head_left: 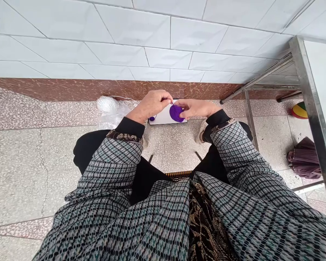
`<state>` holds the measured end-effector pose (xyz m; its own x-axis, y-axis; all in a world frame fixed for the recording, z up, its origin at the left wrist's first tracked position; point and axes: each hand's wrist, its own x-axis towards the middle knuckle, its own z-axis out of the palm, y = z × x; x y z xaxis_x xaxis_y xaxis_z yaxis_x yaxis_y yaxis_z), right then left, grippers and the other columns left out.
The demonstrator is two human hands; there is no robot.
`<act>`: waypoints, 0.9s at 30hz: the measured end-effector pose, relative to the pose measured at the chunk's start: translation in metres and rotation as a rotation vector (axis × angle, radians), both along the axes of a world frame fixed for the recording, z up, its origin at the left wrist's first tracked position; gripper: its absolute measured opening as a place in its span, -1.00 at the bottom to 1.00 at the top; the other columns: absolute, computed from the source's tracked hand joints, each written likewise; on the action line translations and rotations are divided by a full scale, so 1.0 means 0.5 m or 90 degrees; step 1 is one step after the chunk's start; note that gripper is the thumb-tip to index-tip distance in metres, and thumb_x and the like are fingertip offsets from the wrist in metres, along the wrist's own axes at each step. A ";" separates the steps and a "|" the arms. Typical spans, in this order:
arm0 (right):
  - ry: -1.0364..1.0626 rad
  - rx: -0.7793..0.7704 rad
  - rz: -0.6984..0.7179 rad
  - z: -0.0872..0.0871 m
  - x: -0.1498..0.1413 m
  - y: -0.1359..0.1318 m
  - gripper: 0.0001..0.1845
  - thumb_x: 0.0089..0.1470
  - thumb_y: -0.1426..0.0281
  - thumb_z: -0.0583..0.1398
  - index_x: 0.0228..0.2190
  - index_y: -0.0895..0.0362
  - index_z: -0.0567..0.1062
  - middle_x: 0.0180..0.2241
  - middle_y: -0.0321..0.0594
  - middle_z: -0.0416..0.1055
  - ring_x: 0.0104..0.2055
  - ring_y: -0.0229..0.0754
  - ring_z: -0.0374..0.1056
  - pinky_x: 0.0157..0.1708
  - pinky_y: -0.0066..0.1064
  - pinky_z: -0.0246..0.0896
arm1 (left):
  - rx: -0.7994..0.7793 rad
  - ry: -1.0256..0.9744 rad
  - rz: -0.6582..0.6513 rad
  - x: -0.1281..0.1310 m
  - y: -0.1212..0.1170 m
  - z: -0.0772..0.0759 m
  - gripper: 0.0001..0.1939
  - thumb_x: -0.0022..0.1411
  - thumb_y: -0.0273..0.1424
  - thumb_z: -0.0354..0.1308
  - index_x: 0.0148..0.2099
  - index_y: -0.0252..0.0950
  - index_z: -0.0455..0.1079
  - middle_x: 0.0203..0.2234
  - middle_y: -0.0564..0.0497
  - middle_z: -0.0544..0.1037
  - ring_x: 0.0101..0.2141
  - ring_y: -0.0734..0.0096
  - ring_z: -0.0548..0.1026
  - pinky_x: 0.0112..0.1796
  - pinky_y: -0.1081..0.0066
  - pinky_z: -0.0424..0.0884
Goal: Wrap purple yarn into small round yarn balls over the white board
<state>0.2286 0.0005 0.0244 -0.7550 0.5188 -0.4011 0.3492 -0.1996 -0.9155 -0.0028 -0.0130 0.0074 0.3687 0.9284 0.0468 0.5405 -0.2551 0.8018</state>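
Note:
A ball of purple yarn (176,114) is gripped by my right hand (194,108), with the fingers behind it and the thumb at its right side. Just left of the ball, my left hand (155,103) is closed in a pinch on a purple strand at the ball's top edge. Beneath both hands lies a white board (163,117) with a dark edge, partly covered by them. On its left end rests a small purple ball (152,118), with a thin thread near it.
To the left, a ball of white yarn (107,104) sits on clear plastic wrapping (112,119). The tiled wall (157,58) rises close ahead. A metal-framed table (309,94) stands at right, with a dark purple cloth item (305,158) and a multicoloured round object (299,110) near it.

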 end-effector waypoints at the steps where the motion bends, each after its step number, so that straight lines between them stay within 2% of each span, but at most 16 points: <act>1: 0.055 -0.005 -0.035 0.003 0.001 0.001 -0.53 0.05 0.48 0.45 -0.03 0.14 0.44 -0.26 -0.26 0.48 -0.40 -0.34 0.36 -0.45 -0.56 0.35 | -0.006 -0.002 0.014 0.002 0.001 -0.005 -0.81 0.25 -0.38 0.15 -0.30 -0.28 0.59 -0.38 -0.04 0.62 -0.27 0.29 0.52 -0.15 0.31 0.39; 4: 0.172 0.009 -0.198 0.007 0.004 0.013 -0.43 0.12 0.22 0.48 0.03 0.09 0.38 -0.21 -0.27 0.47 -0.37 -0.36 0.37 -0.40 -0.56 0.36 | -0.033 -0.001 0.011 0.012 0.000 -0.021 -0.78 0.27 -0.36 0.12 -0.27 -0.30 0.58 -0.48 0.02 0.55 -0.38 0.35 0.45 -0.26 0.35 0.35; 7: 0.153 0.036 -0.323 0.000 0.002 0.031 -0.39 0.15 0.04 0.44 0.04 0.03 0.33 -0.22 -0.30 0.44 -0.38 -0.34 0.38 -0.43 -0.56 0.33 | -0.069 0.010 -0.104 0.025 -0.009 -0.024 -0.77 0.24 -0.36 0.11 -0.28 -0.27 0.60 -0.58 0.09 0.46 -0.52 0.44 0.33 -0.38 0.40 0.27; 10: 0.062 0.070 -0.377 -0.020 -0.003 0.044 -0.49 0.22 0.13 0.40 0.01 0.01 0.30 -0.25 -0.32 0.42 -0.43 -0.34 0.33 -0.48 -0.56 0.28 | -0.107 0.021 -0.236 0.029 -0.018 -0.008 -0.77 0.20 -0.34 0.12 -0.30 -0.24 0.61 -0.61 0.11 0.43 -0.56 0.48 0.28 -0.41 0.41 0.24; 12: 0.000 0.101 -0.386 -0.032 -0.005 0.043 -0.58 0.23 0.29 0.37 -0.02 0.02 0.29 -0.30 -0.33 0.40 -0.48 -0.35 0.28 -0.53 -0.57 0.25 | -0.124 0.021 -0.267 0.024 -0.022 0.009 -0.77 0.19 -0.33 0.13 -0.31 -0.23 0.62 -0.60 0.10 0.45 -0.55 0.47 0.29 -0.41 0.41 0.24; 14: -0.063 0.114 -0.337 -0.035 -0.006 0.035 -0.60 0.17 0.45 0.36 -0.06 0.05 0.31 -0.34 -0.33 0.39 -0.50 -0.34 0.25 -0.57 -0.56 0.23 | -0.120 0.013 -0.238 0.014 -0.024 0.024 -0.77 0.20 -0.32 0.14 -0.30 -0.24 0.62 -0.56 0.06 0.51 -0.53 0.46 0.32 -0.40 0.40 0.27; 17: -0.110 0.067 -0.141 -0.022 -0.004 0.017 -0.58 0.06 0.58 0.36 -0.09 0.08 0.37 -0.36 -0.31 0.42 -0.49 -0.31 0.29 -0.56 -0.54 0.28 | -0.078 -0.010 -0.120 -0.001 -0.019 0.036 -0.77 0.21 -0.34 0.14 -0.27 -0.27 0.63 -0.45 -0.01 0.59 -0.44 0.42 0.42 -0.33 0.38 0.34; 19: -0.068 0.016 -0.016 -0.006 -0.001 0.008 -0.53 0.01 0.60 0.37 -0.07 0.10 0.40 -0.34 -0.31 0.43 -0.46 -0.30 0.33 -0.53 -0.53 0.31 | -0.051 -0.021 -0.047 -0.009 -0.013 0.033 -0.78 0.22 -0.37 0.14 -0.27 -0.30 0.61 -0.40 -0.04 0.62 -0.35 0.38 0.48 -0.26 0.36 0.38; 21: 0.022 -0.020 0.032 0.008 0.001 0.004 -0.48 -0.01 0.57 0.39 -0.02 0.11 0.39 -0.29 -0.30 0.44 -0.43 -0.32 0.33 -0.49 -0.53 0.32 | -0.041 -0.024 -0.003 -0.012 -0.006 0.024 -0.80 0.24 -0.39 0.14 -0.28 -0.30 0.60 -0.40 -0.03 0.61 -0.32 0.36 0.50 -0.23 0.35 0.40; 22: 0.070 -0.029 0.018 0.013 0.002 0.003 -0.47 0.01 0.52 0.40 -0.01 0.11 0.38 -0.26 -0.29 0.44 -0.42 -0.33 0.33 -0.47 -0.53 0.32 | -0.041 -0.024 0.009 -0.012 -0.003 0.018 -0.80 0.25 -0.39 0.14 -0.28 -0.30 0.59 -0.42 -0.02 0.60 -0.34 0.36 0.49 -0.24 0.35 0.39; 24: 0.142 -0.025 -0.072 0.019 0.004 0.006 -0.45 0.06 0.39 0.43 0.02 0.10 0.35 -0.24 -0.30 0.42 -0.40 -0.35 0.32 -0.44 -0.53 0.31 | -0.054 -0.024 0.015 -0.009 0.001 0.006 -0.81 0.27 -0.39 0.14 -0.30 -0.30 0.58 -0.49 0.01 0.55 -0.39 0.38 0.45 -0.28 0.35 0.38; 27: 0.176 0.004 -0.248 0.017 0.005 0.015 -0.40 0.11 0.21 0.44 0.04 0.05 0.30 -0.24 -0.33 0.38 -0.39 -0.35 0.32 -0.41 -0.52 0.30 | -0.092 -0.007 -0.048 0.006 -0.002 -0.005 -0.82 0.24 -0.40 0.14 -0.33 -0.28 0.56 -0.54 0.06 0.50 -0.48 0.43 0.38 -0.35 0.38 0.32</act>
<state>0.2309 0.0081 0.0327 -0.5820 0.7858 -0.2092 -0.0068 -0.2620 -0.9650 -0.0001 -0.0142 0.0047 0.4381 0.8953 -0.0806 0.5155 -0.1768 0.8384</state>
